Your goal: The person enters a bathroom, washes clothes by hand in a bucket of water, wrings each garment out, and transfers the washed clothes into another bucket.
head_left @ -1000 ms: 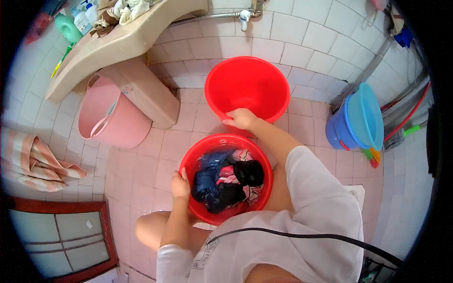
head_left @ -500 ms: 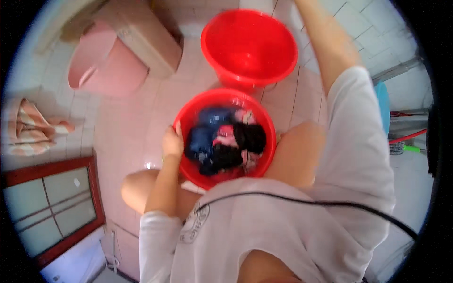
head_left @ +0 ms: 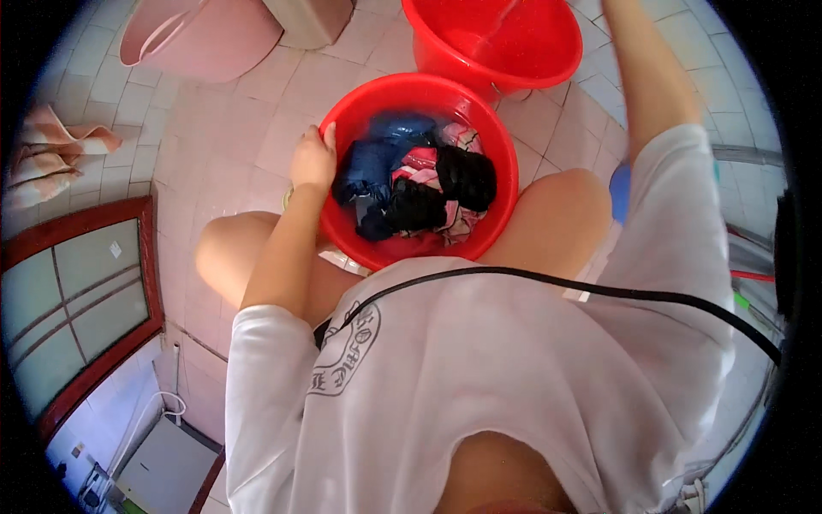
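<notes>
- Head view, how far along: the wet-looking clothes, a dark blue bundle, black pieces and pink-and-white patterned cloth, all lie together inside the near red, round, plastic-looking basin. That much is done: they appear to sit in water, heaped and unsorted.
- The far red, round basin stands on the pink tiled floor, just beyond the near one and slightly right; a thin pale streak inside it looks like running water, so filling seems under way.
- What is left cannot be measured: every garment in sight rests in the near basin, none in a visible hand.
- The left hand holds the near basin's left rim, fingers closed around the edge, thumb on top.
- The right forearm reaches far past the upper edge; its fingers are out of sight, so their opening and any hold cannot be told.
- Writing: the white short-sleeved shirt bears a dark printed emblem with lettering, left uncopied. On the left, a small pale sticker on the red-framed glass door is too small to read. Neither basin shows a readable label.
</notes>
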Tool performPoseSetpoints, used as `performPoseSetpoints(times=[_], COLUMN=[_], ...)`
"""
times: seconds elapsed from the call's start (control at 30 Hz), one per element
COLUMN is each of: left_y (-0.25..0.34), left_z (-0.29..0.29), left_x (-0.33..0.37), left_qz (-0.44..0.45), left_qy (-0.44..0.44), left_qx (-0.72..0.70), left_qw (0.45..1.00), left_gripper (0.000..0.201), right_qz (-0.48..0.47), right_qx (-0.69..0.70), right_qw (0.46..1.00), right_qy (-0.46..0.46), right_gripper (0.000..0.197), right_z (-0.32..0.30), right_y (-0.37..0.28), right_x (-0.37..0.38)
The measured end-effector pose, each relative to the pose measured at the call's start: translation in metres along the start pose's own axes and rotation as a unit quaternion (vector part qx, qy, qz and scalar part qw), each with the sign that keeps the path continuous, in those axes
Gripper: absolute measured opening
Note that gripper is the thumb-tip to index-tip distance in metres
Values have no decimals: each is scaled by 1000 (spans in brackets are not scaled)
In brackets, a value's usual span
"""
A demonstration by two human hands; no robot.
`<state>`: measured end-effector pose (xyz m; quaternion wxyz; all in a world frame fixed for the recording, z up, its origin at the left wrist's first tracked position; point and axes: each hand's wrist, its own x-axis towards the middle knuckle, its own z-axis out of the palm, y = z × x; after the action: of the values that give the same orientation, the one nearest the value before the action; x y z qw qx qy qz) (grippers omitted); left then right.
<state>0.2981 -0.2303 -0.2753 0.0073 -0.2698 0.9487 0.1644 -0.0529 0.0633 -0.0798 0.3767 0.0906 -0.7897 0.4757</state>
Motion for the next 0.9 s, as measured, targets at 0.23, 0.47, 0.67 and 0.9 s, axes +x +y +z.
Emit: performPoseSetpoints(times=[0.23,0.47,0.67,0.9], left_y=[45,75,76,58], left_z=[-1,27,63,139], left_x=[-31,-69,-46,-31], left_qz=[446,300,288,261], left_qy=[14,-278,-325,-310], left_qx=[63,234,302,341], left_qw=[892,882,849,848], left_gripper=[74,115,114,64], right_qz=[-126,37,28,108], right_qx=[-178,-326,-342,-294], right_qw=[807,619,620,733], right_qy=[-548,-714,-706,-604], right_gripper=[66,113,92,47], right_z=[-65,-89,-43,-37], right_y=[-31,-32,35,7], right_x=[-304,-391,-445,-417])
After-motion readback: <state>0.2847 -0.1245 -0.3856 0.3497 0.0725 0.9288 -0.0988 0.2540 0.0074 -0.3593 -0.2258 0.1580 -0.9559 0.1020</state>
